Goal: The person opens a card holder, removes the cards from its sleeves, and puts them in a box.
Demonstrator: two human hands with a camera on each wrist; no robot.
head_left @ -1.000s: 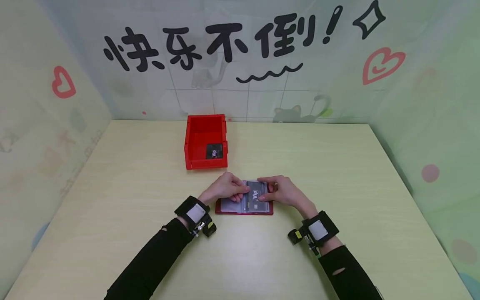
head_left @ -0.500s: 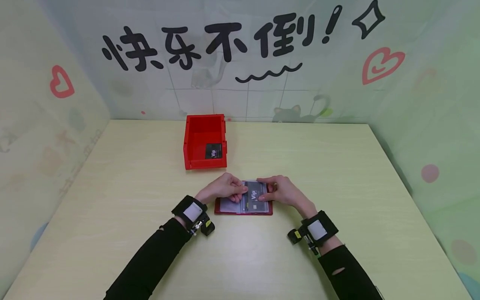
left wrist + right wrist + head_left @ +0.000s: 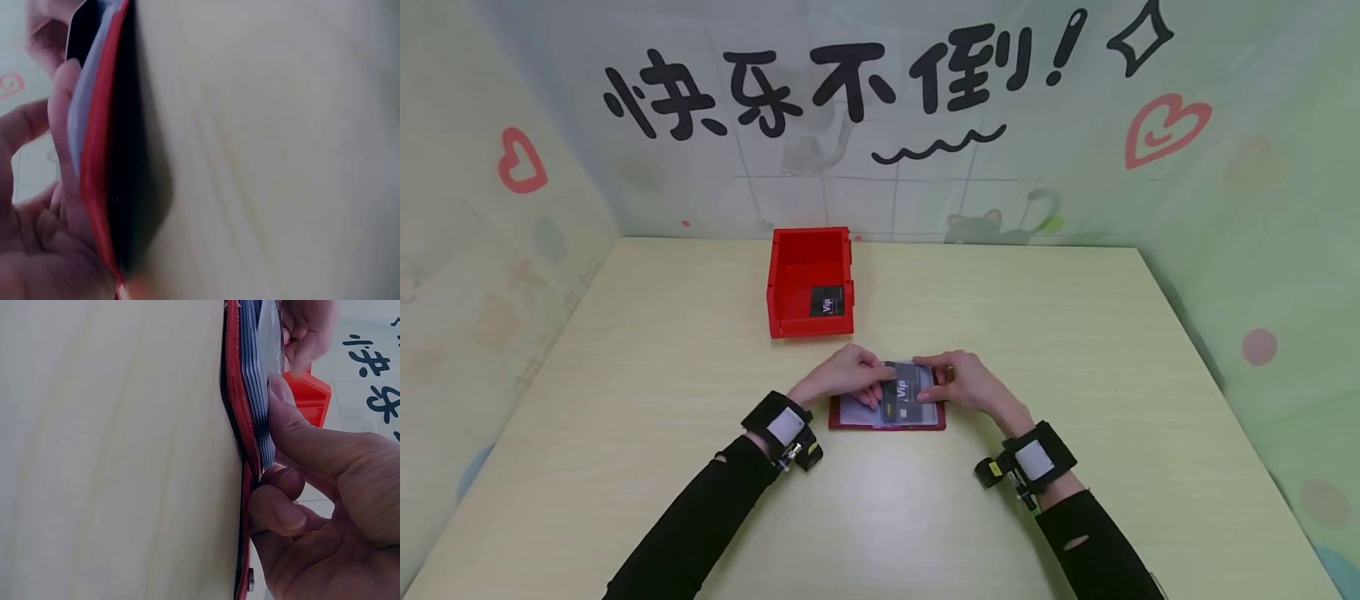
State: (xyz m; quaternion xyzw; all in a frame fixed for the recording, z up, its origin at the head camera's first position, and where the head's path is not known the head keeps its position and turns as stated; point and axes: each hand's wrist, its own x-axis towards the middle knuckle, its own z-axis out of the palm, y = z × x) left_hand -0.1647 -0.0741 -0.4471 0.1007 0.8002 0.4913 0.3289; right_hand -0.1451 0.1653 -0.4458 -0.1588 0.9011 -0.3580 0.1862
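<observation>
A red card holder (image 3: 850, 423) with clear plastic sleeves lies opened flat on the table, seen edge-on in both wrist views. In its right half is a dark grey card (image 3: 904, 408) printed "Vip", its left part reaching over the fold. My left hand (image 3: 853, 373) pinches this card near its upper left edge, thumb on top. In the left wrist view, the card (image 3: 80, 34) stands a little away from the sleeve. My right hand (image 3: 961, 379) holds the holder's right side, its thumb (image 3: 306, 434) pressing on the stacked sleeves (image 3: 253, 369) and its other fingers bent at their edge.
Behind the holder, slightly left, stands a red plastic bin (image 3: 811, 325) with a black "Vip" card (image 3: 827, 301) inside. Printed walls enclose the pale wooden table (image 3: 1037, 317) at the back and sides.
The grey card has slid slightly left across the fold, along with my left hand. My right hand stays in place on the holder.
</observation>
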